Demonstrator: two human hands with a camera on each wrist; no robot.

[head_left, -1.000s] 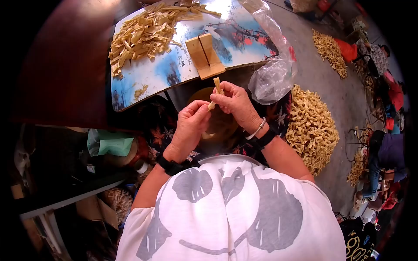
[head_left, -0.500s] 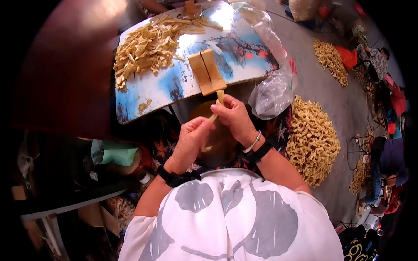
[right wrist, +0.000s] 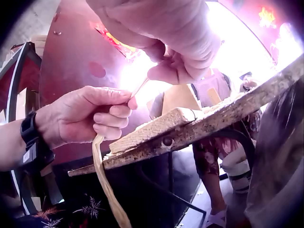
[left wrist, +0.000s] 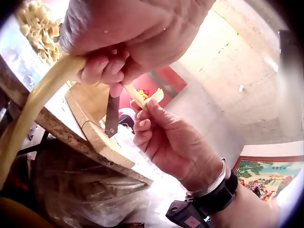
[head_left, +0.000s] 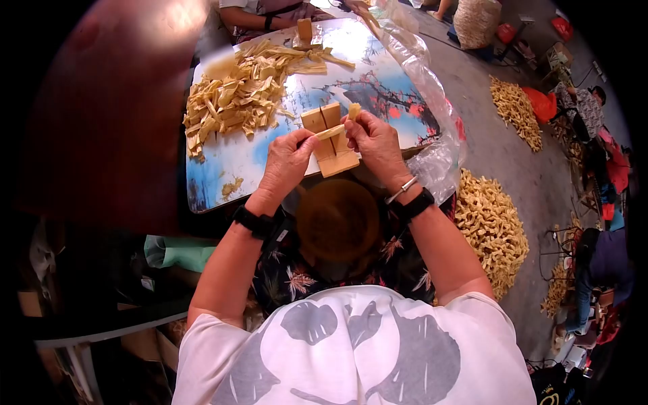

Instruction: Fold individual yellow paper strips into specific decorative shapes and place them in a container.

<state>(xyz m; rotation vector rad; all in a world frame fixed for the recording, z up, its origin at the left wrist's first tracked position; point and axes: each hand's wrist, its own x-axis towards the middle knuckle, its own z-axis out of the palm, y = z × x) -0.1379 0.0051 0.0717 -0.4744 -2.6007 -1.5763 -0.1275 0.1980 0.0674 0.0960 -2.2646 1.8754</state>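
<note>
A long, flat, pale-yellow strip (head_left: 330,132) is held between two bare hands over an L-shaped block of pale wood (head_left: 337,165).

The strip is pinched between thumb and fingers in the grip of the left hand (head_left: 285,162), with a long tail hanging below it; it is also pinched in the grip of the right hand (head_left: 378,146), where a short end sticks up. Whether the dark metal blade (left wrist: 112,116) set in the block is touched cannot be told. The block is placed at the near edge of the blue-and-white painted table (head_left: 253,162), where loose yellow strips (head_left: 233,101) are heaped farther left.
</note>
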